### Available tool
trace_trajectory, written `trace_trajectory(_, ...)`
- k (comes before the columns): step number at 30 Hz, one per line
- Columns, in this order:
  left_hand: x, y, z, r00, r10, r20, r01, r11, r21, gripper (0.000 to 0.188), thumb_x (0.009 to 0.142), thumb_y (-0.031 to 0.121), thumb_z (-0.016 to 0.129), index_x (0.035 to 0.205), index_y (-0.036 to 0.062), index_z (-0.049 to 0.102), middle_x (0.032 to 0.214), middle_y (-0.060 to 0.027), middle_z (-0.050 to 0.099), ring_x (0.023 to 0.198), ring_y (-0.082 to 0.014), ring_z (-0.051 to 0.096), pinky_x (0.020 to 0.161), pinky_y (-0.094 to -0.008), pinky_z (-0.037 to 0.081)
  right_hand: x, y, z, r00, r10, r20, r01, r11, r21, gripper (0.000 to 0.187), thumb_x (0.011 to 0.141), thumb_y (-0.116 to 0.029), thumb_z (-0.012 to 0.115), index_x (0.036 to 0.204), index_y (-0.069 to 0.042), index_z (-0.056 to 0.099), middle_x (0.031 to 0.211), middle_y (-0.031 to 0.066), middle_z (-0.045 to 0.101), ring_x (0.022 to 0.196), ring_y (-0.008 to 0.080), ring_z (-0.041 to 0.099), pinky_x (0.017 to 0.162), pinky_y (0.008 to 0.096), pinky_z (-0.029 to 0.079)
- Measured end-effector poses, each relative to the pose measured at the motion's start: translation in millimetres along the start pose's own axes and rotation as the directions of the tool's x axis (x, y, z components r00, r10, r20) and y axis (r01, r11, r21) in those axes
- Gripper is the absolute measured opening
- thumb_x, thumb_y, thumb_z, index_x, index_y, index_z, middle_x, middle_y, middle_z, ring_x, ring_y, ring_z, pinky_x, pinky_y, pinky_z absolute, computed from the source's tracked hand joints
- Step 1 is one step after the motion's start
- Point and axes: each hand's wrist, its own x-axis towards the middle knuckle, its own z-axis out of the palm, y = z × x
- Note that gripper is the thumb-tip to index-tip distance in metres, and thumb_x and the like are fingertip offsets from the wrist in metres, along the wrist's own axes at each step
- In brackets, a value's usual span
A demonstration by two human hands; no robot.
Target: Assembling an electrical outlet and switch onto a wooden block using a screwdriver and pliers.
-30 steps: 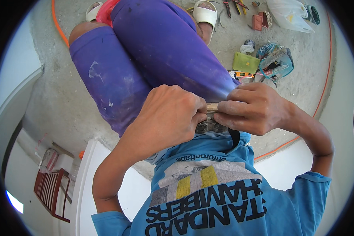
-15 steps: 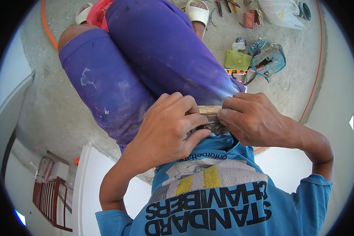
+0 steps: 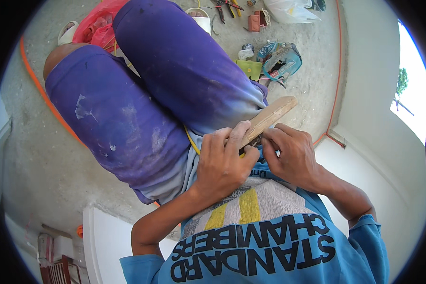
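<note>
A pale, worn wooden handle (image 3: 271,115) slants up and to the right across my lap, its rounded end pointing away from me. My left hand (image 3: 224,161) is closed around its lower end, fingers over the wood and thumb beneath. Against the handle's lower side my right hand (image 3: 291,152) is pinched, its fingertips at something small and dark. That dark part is mostly hidden between the two hands at my waist. A yellow cord (image 3: 192,140) runs over my lap and passes behind the left hand.
On the concrete floor ahead lie a blue clear bag (image 3: 280,61), a green pouch (image 3: 249,69), red boxes (image 3: 254,22), pliers (image 3: 220,9) and a white plastic bag (image 3: 293,10). A red basin (image 3: 95,28) stands by my feet. Orange hose (image 3: 47,100) runs at left.
The wooden handle has swung out and now shows at length, pointing up and right. Both hands have shifted slightly lower. The view has turned, so the floor things appear further left.
</note>
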Motion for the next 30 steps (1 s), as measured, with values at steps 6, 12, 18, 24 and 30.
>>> trace_trajectory(6,-15.0,-5.5,21.2,0.994,0.039,-0.103,-0.043,0.999,-0.032,0.013,0.074,0.01,0.077,0.077,0.0051,0.065,0.122,-0.0151,0.068,0.111,-0.0374,0.065,0.091,-0.0511,0.056,-14.0,0.6,19.1,0.884,0.461,0.075,-0.462,0.84,0.283,0.014,0.092,-0.009,0.065,0.082,0.0,0.068,0.068,0.0069,0.06,0.057,0.0167,0.059,0.052,0.0355,0.046)
trace_trajectory(12,-16.2,-1.8,24.2,0.971,0.188,-0.148,-0.183,0.982,0.047,0.007,0.075,0.009,0.07,0.073,0.0041,0.064,0.118,-0.0184,0.069,0.111,-0.0361,0.068,0.093,-0.0516,0.058,-4.5,7.8,11.8,0.532,0.636,0.56,-0.724,-0.002,0.69,0.016,0.096,-0.013,0.064,0.084,-0.003,0.068,0.066,-0.0019,0.056,0.054,0.0057,0.049,0.05,0.0255,0.045)
trace_trajectory(18,0.1,-6.2,5.6,0.997,-0.074,0.03,0.078,0.99,-0.12,0.013,0.074,0.013,0.083,0.079,0.0057,0.074,0.116,-0.0112,0.07,0.094,-0.0263,0.074,0.077,-0.0364,0.061,5.9,32.0,-6.3,0.872,0.381,0.309,-0.481,0.788,0.384,0.015,0.094,-0.013,0.071,0.09,0.001,0.068,0.079,0.0076,0.068,0.065,0.0138,0.066,0.058,0.0307,0.057)
trace_trajectory(24,12.9,-13.2,-6.5,0.977,-0.184,0.106,0.203,0.954,-0.222,0.017,0.073,0.016,0.089,0.084,0.0068,0.079,0.114,-0.0091,0.07,0.09,-0.0238,0.075,0.073,-0.033,0.061,16.2,73.7,-17.0,0.819,-0.572,-0.049,0.557,0.812,-0.173,0.046,0.085,-0.019,0.077,0.128,-0.009,0.063,0.114,0.0115,0.067,0.088,0.0229,0.07,0.07,0.035,0.059)
trace_trajectory(30,17.2,-14.5,-7.3,0.97,-0.205,0.132,0.233,0.938,-0.255,0.017,0.075,0.019,0.087,0.085,0.0068,0.08,0.116,-0.0087,0.068,0.088,-0.0254,0.075,0.073,-0.0363,0.06,45.9,94.3,-12.1,0.463,-0.868,0.183,0.87,0.405,-0.28,0.049,0.078,-0.014,0.071,0.126,-0.007,0.068,0.121,0.0102,0.063,0.09,0.0209,0.069,0.073,0.0352,0.06)
